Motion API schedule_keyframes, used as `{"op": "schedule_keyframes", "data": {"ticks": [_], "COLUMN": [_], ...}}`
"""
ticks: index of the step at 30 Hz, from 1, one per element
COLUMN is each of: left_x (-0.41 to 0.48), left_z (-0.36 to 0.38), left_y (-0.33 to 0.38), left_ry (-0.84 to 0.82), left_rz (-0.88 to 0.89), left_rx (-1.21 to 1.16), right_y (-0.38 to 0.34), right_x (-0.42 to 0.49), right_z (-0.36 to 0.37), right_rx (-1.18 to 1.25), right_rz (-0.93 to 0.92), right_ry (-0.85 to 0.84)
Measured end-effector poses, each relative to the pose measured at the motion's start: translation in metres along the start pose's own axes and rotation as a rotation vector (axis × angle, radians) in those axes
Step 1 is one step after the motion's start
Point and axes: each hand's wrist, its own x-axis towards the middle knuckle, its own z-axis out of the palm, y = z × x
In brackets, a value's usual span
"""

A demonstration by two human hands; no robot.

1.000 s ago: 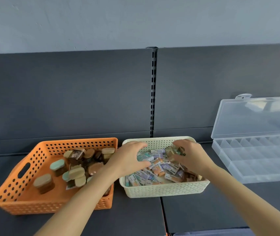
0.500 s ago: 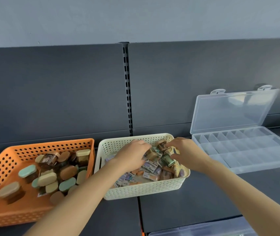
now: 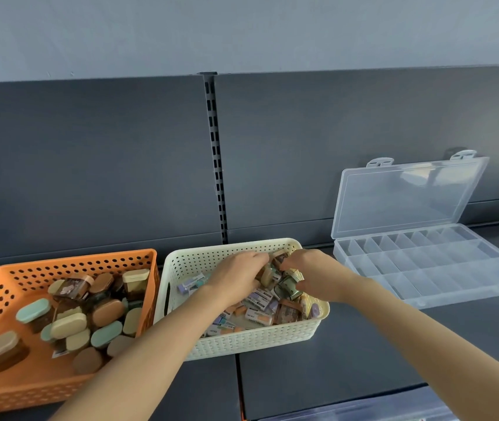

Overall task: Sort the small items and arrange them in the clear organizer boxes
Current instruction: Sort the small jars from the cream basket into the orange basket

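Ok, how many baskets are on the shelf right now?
2. The orange basket is at the left; the cream basket is beside it, mid-shelf. Others may lie out of view.

Bare to the wrist: left forearm [image 3: 151, 344] and right forearm [image 3: 424, 338], slender, uncovered from the frame's lower edge. Bare as well, left hand [image 3: 236, 278] and right hand [image 3: 315, 273]. Nails too small to judge.

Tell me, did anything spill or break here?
Nothing looks spilled or broken. The small packets lie jumbled inside the cream basket, where the left hand and right hand dig, and the little jars are heaped in the orange basket. The clear organizer box sits open, its compartments empty.
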Motion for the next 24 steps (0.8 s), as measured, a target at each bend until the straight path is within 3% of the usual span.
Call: {"op": "schedule_keyframes", "data": {"ticks": [5, 11, 18, 24], "left_x": [-0.012, -0.029, -0.045, -0.066], "left_z": [-0.004, -0.013, -0.023, -0.039], "left_y": [-0.012, -0.027, -0.034, -0.050], "left_ry": [0.149, 0.231, 0.303, 0.366], "left_rz": [-0.154, -0.208, -0.222, -0.229], "left_rx": [-0.212, -0.287, -0.356, -0.320], "right_y": [-0.004, -0.012, -0.021, -0.047], "right_x": [0.003, 0.007, 0.008, 0.014], "right_z": [0.006, 0.010, 0.007, -0.002], "right_rx": [-0.079, -0.204, 0.092, 0.182], "right_rz": [-0.044, -0.072, -0.060, -0.113], "right_ry": [-0.042, -0.074, 0.023, 0.185]}}
